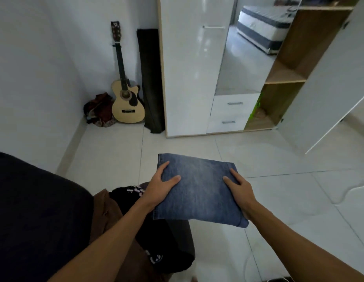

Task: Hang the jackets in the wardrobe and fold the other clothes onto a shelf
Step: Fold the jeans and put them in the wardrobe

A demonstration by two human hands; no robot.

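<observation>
folded jeans (199, 192) gripped at both sides by left hand (159, 189) and right hand (241, 190) | wardrobe (197, 68) beyond jeans, door open | guitar (126, 98) left of wardrobe

Two bare forearms enter from the six o'clock edge, with no sleeves reaching as far as the frame shows. The left hand (159, 187) and the right hand (241, 190) wear no gloves. No rings, watch or bands show on the fingers or wrists that are visible.
</observation>
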